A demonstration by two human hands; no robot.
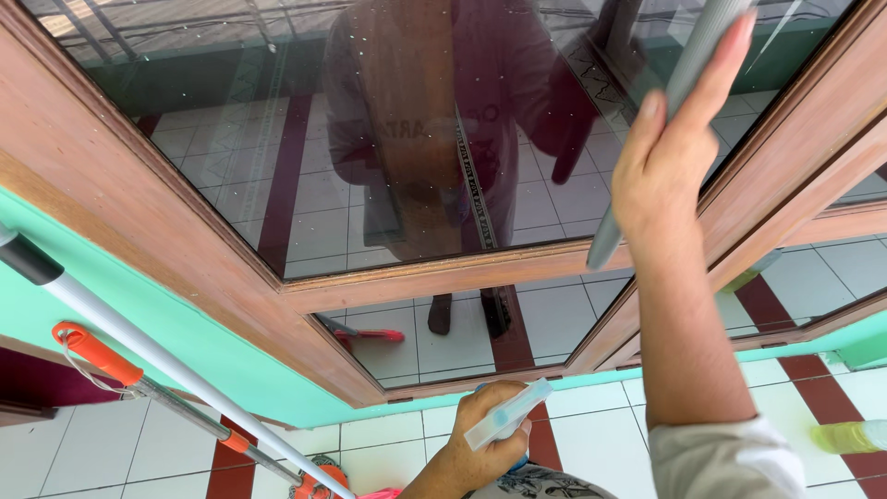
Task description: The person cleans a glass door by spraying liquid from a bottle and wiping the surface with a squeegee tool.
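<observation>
Your right hand (661, 162) holds its fingers clamped on a grey handle (679, 102) against the window glass (277, 139), while your left hand (485, 439) grips a translucent spray bottle (508, 414)

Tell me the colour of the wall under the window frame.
Mint green wall, clearest in the head view, below the brown wooden window frame.

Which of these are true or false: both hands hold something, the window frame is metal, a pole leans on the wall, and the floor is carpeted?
1. Both hands hold something. True: the right hand grips a grey handle against the glass pane, and the left hand holds a pale blue bottle.
2. The window frame is metal. False: it looks like brown wood.
3. A pole leans on the wall. True: a white pole rests against the green wall.
4. The floor is carpeted. False: the floor has white and dark red tiles.
</observation>
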